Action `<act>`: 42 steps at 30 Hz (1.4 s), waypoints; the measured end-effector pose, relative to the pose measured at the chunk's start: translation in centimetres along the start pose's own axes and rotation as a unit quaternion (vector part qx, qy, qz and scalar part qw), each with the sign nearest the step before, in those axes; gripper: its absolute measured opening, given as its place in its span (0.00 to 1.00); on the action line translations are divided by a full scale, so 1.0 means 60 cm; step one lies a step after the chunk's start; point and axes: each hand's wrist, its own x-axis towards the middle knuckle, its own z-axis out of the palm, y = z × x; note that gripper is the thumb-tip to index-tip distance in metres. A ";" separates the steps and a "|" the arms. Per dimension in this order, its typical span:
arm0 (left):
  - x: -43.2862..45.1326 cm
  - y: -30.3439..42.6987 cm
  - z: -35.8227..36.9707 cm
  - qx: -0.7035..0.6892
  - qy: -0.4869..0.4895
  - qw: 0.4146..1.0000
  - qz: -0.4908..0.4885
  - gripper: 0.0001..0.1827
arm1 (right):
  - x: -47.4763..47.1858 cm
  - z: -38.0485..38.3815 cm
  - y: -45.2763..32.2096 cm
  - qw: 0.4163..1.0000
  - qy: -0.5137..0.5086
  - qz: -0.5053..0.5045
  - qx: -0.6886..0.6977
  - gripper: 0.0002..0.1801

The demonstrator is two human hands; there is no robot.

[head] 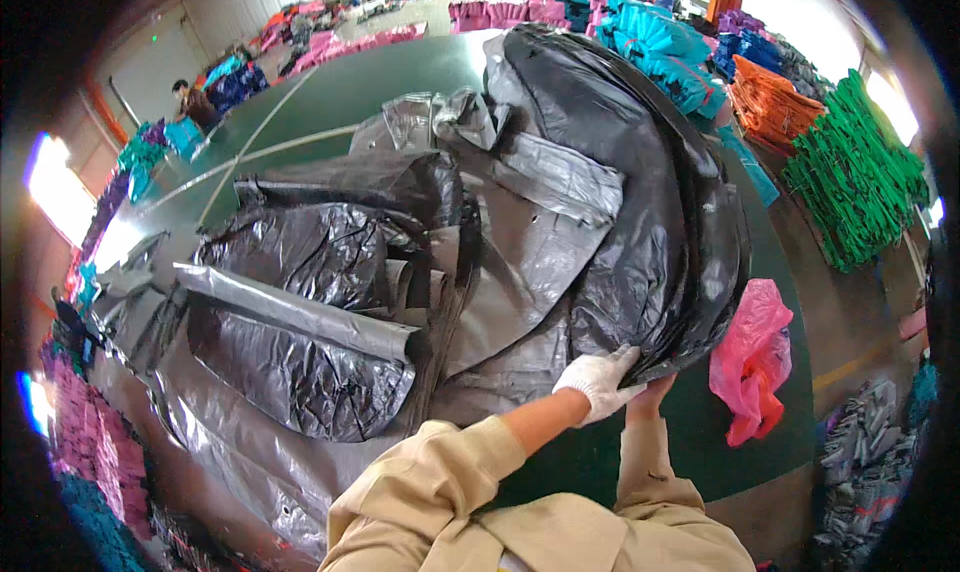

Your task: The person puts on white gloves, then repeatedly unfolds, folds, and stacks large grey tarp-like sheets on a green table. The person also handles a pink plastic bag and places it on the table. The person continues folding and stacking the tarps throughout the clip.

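Note:
My left hand (600,383), in a white knitted glove, has its thumb and fingers on the near corner of a thick stack of black plastic sheeting (637,219). Beside it my right hand (655,393) appears bare and reaches under the stack's near edge; its fingers are hidden beneath the plastic. Left of the stack lie grey plastic sheets (525,272) with a folded, lighter grey piece on top. Crumpled black plastic sheets (300,377) lie further left, with a rolled grey strip (292,302) across them.
The green table (772,437) runs under the sheets. A pink and red crumpled plastic piece (750,354) lies at its right edge. Beyond stand green bundles (855,174), an orange bundle (772,103) and teal bundles (660,46). A person (193,106) is at the far left.

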 end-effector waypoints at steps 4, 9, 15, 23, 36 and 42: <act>-0.032 -0.105 0.051 0.034 -0.211 0.977 0.005 0.52 | -0.120 -0.066 0.023 0.661 -0.032 -0.070 -0.747 0.35; -0.231 -0.187 0.009 0.272 0.142 0.949 -0.069 0.37 | -0.153 -0.089 0.116 0.896 0.139 0.078 -0.415 0.32; -0.381 -0.222 -0.005 0.358 0.010 0.803 -0.476 0.56 | -0.014 -0.052 0.190 0.907 0.376 -0.029 -0.189 0.36; -0.387 -0.308 0.022 0.390 0.105 0.829 -0.387 0.49 | 0.057 0.055 0.142 0.902 0.259 -0.150 -0.313 0.26; -0.377 -0.287 -0.014 0.277 0.180 0.830 -0.449 0.48 | 0.129 0.269 -0.321 0.798 0.072 -0.254 -0.542 0.24; -0.323 -0.343 -0.012 0.290 0.088 0.794 -0.527 0.48 | 0.027 0.199 -0.497 0.765 0.181 -0.169 -0.594 0.27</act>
